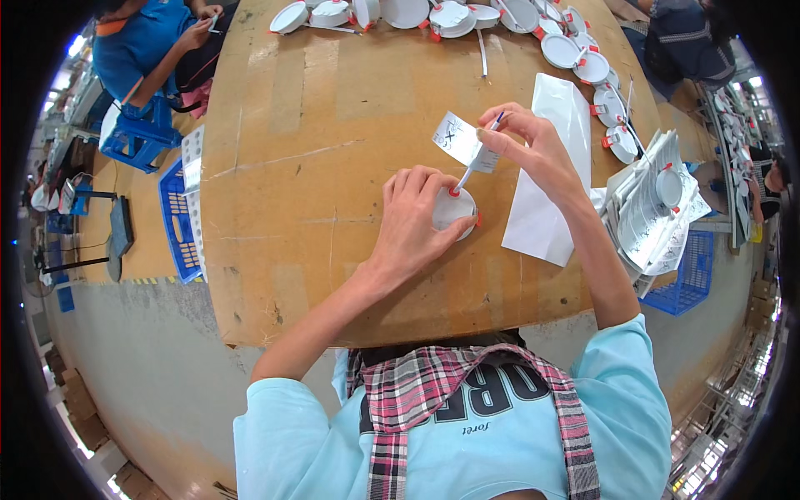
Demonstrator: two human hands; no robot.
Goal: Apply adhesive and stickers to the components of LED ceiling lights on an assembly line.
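Observation:
A small round white downlight [454, 218] with red clips lies on the table in front of me. My left hand [410, 215] is closed around its edge, thumb on the near side and fingers on the far side. A short white cable [463, 181] rises from the lamp toward my right hand [533, 150]. The right thumb and fingers pinch the cable's upper end, where a white paper label [455, 142] with dark marks sits around it. Thin bare wire ends, one bluish, show by the fingertips.
Long white glossy sheets [546, 204] lie right of the lamp. Beyond them stands a stack of printed sheets [646, 204] with another lamp [668, 188] on top. Several lamps [560, 52] line the table's far edge. Blue crates [177, 218] flank the table; a co-worker [150, 50] sits far left.

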